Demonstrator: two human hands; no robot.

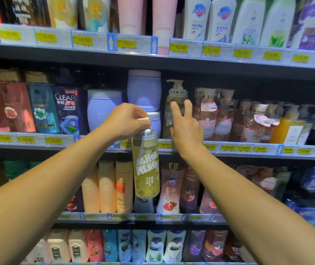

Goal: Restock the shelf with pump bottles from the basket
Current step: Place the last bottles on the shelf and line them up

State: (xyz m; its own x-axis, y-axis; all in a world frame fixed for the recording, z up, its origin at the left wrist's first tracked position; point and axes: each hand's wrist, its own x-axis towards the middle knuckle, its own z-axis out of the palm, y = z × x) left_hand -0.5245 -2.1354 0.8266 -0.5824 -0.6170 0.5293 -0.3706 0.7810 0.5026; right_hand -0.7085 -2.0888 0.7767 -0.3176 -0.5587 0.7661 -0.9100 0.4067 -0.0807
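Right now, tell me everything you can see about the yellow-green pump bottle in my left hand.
The yellow-green pump bottle is a tall, rounded cylinder of clear plastic, its liquid flecked with pale petals. Big white letters and smaller Chinese text run down its front. It hangs roughly upright in front of the shelf edge, not resting on anything. The left hand grips its white pump top, hiding most of it. Nothing else touches it; the right hand reaches to a matching bottle on the shelf.

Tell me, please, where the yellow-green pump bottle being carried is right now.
In the head view, the yellow-green pump bottle hangs from the left hand, centre frame, in front of the middle shelf's edge, left of the right hand.
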